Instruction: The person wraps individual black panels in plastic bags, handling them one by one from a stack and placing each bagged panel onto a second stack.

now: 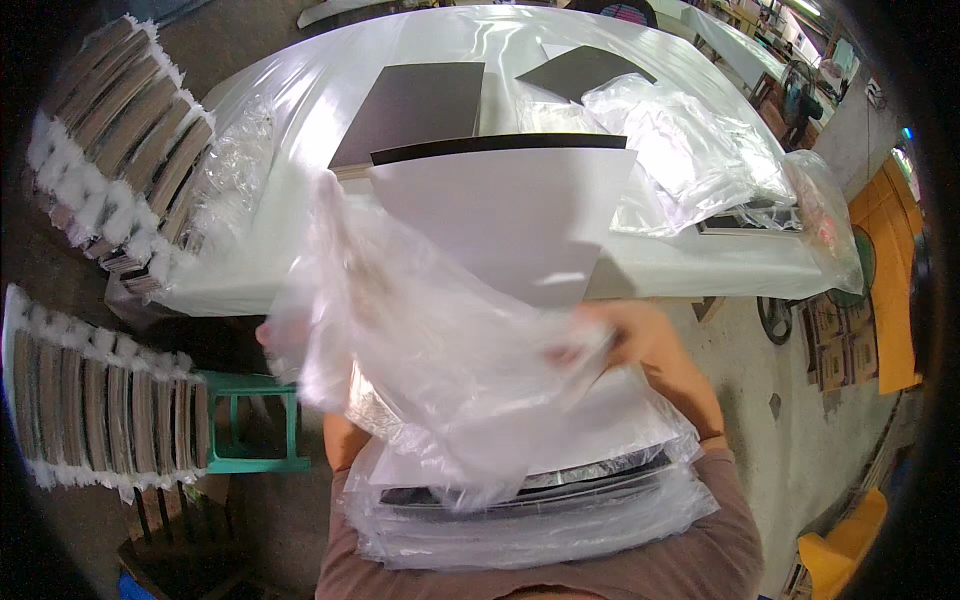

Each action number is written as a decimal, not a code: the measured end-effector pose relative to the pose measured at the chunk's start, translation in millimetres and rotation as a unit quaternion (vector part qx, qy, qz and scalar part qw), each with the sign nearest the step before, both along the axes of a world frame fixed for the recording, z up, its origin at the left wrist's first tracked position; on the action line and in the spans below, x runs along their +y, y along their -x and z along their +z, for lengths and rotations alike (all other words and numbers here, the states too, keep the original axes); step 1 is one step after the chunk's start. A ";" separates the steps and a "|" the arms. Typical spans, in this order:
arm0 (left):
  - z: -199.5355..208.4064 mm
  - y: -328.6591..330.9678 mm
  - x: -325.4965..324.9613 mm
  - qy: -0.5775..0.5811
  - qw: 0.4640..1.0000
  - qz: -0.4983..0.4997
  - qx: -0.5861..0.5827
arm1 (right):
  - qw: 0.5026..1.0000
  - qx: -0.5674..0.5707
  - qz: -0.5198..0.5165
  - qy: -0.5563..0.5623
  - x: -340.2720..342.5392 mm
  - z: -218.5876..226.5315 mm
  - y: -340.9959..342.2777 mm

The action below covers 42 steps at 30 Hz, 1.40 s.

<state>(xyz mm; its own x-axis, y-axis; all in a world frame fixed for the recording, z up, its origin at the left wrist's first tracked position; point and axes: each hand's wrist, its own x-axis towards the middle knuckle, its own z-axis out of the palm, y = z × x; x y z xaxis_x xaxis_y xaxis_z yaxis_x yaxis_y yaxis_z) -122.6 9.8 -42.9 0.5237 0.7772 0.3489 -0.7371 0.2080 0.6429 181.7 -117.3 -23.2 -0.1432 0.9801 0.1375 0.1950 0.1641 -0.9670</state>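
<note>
A crumpled clear plastic bag [430, 330] hangs in front of me, smeared by motion. My right hand [635, 335] pinches its right side with curled fingers. At the bag's left edge, my left hand [270, 338] is mostly covered by the film and blurred, so its fingers do not show clearly. Close to my body lies a stack of plastic-wrapped flat sheets [540, 535], with white and black edges. Beyond the bag, a white sheet with a black panel behind it [500, 200] rests on the table's near side.
The table [300, 220] has a shiny plastic cover. Dark flat panels [420, 105] lie on it, beside a heap of clear plastic bags [680, 150]. Bundled stacks with fluffy white edges [110, 405] stand at the left, near a green stool [255, 462]. Yellow sheets [890, 280] are at the right.
</note>
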 end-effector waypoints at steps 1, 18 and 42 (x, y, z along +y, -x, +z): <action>-1.4 -0.8 -2.3 -0.030 0.998 -0.032 0.037 | 1.000 0.018 0.000 -0.008 3.7 -1.2 -0.1; 22.9 0.4 31.4 -0.368 0.762 0.288 0.449 | 0.981 0.024 -0.167 -0.095 47.3 25.2 -40.4; -34.0 -12.1 57.4 -0.054 0.848 -0.060 0.524 | 0.916 0.338 -0.046 0.211 15.9 -53.7 -84.4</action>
